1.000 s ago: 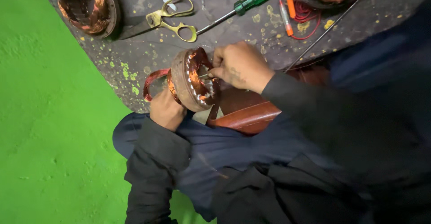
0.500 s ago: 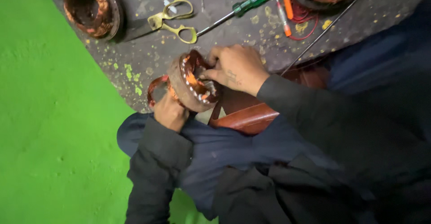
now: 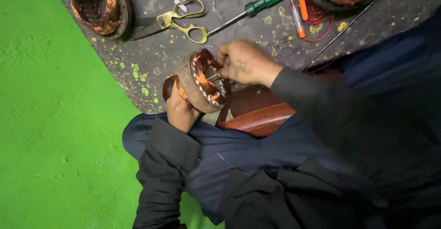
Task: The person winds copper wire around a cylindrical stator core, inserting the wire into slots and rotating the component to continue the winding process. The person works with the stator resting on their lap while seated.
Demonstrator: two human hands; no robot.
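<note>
Left hand: the left hand [image 3: 180, 112] cups the motor stator [image 3: 202, 81] from below and behind, fingers wrapped on its outer shell, closed on it.
Right hand: the right hand [image 3: 245, 66] lies at the stator's upper right rim, its fingertips [image 3: 221, 70] bunched together and pushed into the bore against the copper winding; whether they pinch a wire cannot be told.
Motor stator: a ring with copper coils, tilted with its open face toward the right hand, held between the two hands above the person's lap.
Brown block: a glossy reddish-brown block [image 3: 257, 112] lies just under the right wrist, touching the stator's lower edge.
Scissors: brass-handled scissors [image 3: 177, 21] lie on the dark speckled work surface [image 3: 151, 64], beyond the left hand, well apart from it.
Screwdriver: a green-handled screwdriver [image 3: 262, 2] lies beyond the right hand, its tip pointing toward the scissors.
Orange pen tool: a slim orange tool [image 3: 299, 6] lies just right of the screwdriver handle.
Second stator: another wound ring [image 3: 98, 6] sits far beyond the left hand, to its left.
Floor: a green floor [image 3: 50, 132] spreads to the left of the left arm.
</note>
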